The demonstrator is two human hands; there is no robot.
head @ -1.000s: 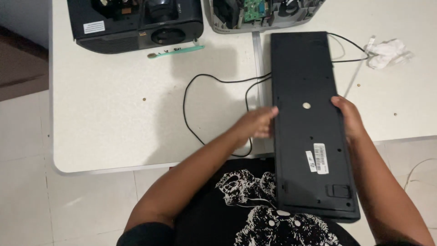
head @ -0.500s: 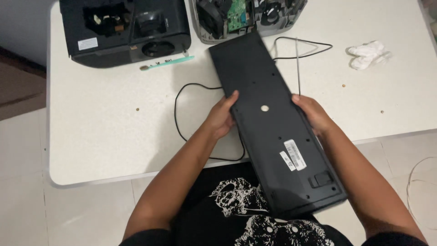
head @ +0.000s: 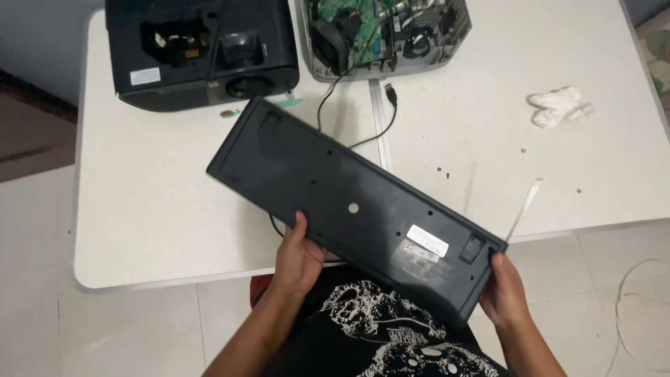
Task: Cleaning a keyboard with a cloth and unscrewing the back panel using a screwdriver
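1. Left hand grips the keyboard long edge; right hand clamps its 4 o'clock corner.
2. Keyboard, underside up, has swung from upright to diagonal, 10-to-4 o'clock, above the table.
3. Projector at 11 o'clock.

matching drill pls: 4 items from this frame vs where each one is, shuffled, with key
Things:
1. black keyboard
2. black projector
3. opened grey device
4. crumpled white tissue

Places:
A. far edge of the table, middle, circuit board showing
B. right part of the table, lying alone
C. underside up, held by the left hand and right hand
D. far left corner of the table

Pairs: 1-C, 2-D, 3-A, 4-B
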